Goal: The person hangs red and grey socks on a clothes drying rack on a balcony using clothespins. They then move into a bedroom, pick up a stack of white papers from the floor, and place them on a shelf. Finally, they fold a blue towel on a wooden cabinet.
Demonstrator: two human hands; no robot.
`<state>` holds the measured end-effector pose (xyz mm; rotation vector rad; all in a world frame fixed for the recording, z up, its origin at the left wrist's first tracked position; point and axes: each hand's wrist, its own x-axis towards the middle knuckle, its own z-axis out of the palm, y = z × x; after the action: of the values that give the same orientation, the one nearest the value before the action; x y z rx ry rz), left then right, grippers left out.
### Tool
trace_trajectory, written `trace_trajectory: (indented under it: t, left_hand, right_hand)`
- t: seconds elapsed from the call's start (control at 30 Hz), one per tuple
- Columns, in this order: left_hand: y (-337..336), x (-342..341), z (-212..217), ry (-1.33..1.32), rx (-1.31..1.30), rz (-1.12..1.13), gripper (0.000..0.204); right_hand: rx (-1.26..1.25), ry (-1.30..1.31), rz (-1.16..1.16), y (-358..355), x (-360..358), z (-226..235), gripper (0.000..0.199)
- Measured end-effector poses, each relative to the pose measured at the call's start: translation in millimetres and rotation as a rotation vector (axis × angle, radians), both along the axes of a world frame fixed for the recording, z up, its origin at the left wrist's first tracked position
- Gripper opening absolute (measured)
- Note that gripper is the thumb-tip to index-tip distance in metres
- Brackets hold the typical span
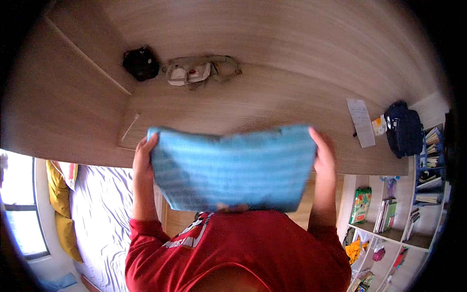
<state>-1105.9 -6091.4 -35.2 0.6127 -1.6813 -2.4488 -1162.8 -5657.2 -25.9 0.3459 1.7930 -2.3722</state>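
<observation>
A soft blue striped cloth [233, 168], blurred and probably folded double, hangs stretched above the wooden desk's [272, 102] near edge. The left hand [142, 158] pinches its left border, and the right hand [325, 153] clamps its right border. Bare woodgrain lies open beyond it, up to a black pouch [140, 63].

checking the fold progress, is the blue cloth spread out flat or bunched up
Spread out. The blue cloth hangs stretched between the left hand and right hand, each gripping an upper corner; layers cannot tell.
</observation>
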Motion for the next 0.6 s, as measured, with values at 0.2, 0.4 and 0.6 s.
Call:
trace_trajectory:
  t: [0.2, 0.4, 0.6]
  left_hand:
    - [-52, -148, -138, -0.148, -0.274, -0.165, 0.05]
    - [-27, -154, -186, 0.016, -1.428, -0.155, 0.061]
    - [86, -75, -148, 0.465, -1.549, -0.775, 0.075]
  right_hand:
    - [0.349, 0.184, 0.077, -54, -134, -132, 0.053]
    - [1.279, 0.035, 0.146, -65, -134, -181, 0.063]
    - [1.169, -0.254, 0.534, -54, -115, -158, 0.051]
